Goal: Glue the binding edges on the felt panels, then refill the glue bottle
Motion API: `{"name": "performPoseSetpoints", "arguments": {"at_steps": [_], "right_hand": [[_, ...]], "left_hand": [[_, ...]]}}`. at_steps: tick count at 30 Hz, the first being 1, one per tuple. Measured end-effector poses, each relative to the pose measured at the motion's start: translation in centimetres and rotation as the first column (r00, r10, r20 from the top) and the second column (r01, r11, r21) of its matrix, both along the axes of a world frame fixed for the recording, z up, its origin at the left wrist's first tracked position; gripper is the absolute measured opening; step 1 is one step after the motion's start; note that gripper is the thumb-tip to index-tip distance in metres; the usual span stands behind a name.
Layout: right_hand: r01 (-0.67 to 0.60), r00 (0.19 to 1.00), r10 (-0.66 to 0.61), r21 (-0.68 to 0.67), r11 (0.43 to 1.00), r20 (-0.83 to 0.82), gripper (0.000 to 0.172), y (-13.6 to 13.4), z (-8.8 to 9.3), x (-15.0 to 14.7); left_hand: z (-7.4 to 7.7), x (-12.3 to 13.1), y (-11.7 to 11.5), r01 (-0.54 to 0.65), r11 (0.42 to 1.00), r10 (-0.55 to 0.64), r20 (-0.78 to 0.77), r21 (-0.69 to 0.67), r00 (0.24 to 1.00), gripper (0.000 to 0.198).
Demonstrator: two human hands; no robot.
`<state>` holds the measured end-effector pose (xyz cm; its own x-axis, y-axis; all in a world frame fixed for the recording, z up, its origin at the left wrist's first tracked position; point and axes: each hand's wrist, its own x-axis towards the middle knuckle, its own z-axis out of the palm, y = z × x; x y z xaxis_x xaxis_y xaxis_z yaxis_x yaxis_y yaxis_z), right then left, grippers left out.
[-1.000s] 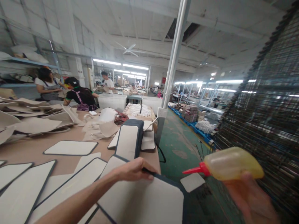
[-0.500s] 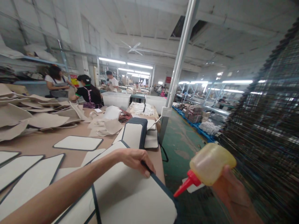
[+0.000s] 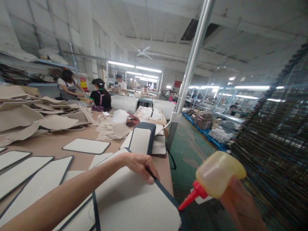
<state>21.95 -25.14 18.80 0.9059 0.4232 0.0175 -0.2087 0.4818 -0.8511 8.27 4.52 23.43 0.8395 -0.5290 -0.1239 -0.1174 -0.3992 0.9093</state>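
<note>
My left hand [image 3: 141,166] pinches the dark-edged far side of a white panel [image 3: 137,205] with rounded corners, tilted up at the table's right edge. In my right hand [image 3: 240,199] is a yellowish squeeze bottle [image 3: 220,173], tipped downward. Its red nozzle [image 3: 192,196] points at the dark border near the panel's right corner; the tip touches or nearly touches it. Beneath the held panel lie more white panels with dark edging. Just beyond my left hand stands a stack of such panels [image 3: 141,141]. Most of my right fingers are hidden behind the bottle.
Several single panels [image 3: 86,146] lie across the brown table [image 3: 53,138]. Beige cut pieces [image 3: 57,122] are heaped at the left. A metal post [image 3: 192,64] rises at the table's right edge, beside a green floor [image 3: 190,144]. Dark stacked racks stand right; co-workers sit behind.
The view has swung slightly left, so the surroundings sit further right. The bottle's nozzle tip has come down a little along the panel's edge. My left hand keeps its hold.
</note>
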Motion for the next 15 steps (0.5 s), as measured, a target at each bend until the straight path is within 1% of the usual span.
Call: {"name": "performPoseSetpoints", "arguments": {"at_steps": [6,8,11,13,15], "right_hand": [[0.074,0.997,-0.074,-0.002,0.997,-0.026,0.059,0.3,0.3,-0.4],[0.143,0.989,-0.143,-0.01,0.99,-0.046,0.061,0.4,0.8,-1.0],[0.253,0.962,-0.252,-0.01,0.968,-0.105,0.071,0.6,1.8,-2.0],[0.259,0.964,-0.256,0.029,0.965,-0.076,0.071,0.5,2.3,-2.2],[0.256,0.966,-0.258,0.051,0.965,0.026,0.066,0.4,2.3,-1.9]], "left_hand": [[-0.2,-0.2,0.2,-0.017,1.0,0.017,-0.002,-0.011,1.0,0.053],[-0.6,-0.3,0.4,-0.043,0.999,0.043,-0.005,-0.017,0.999,0.051],[-1.2,-0.6,0.7,-0.078,0.997,0.078,0.006,-0.027,0.997,0.049],[-1.7,-0.8,0.8,-0.087,0.996,0.088,0.006,-0.034,0.996,0.049],[-2.2,-1.0,0.8,-0.098,0.995,0.098,0.006,-0.036,0.995,0.048]]}}
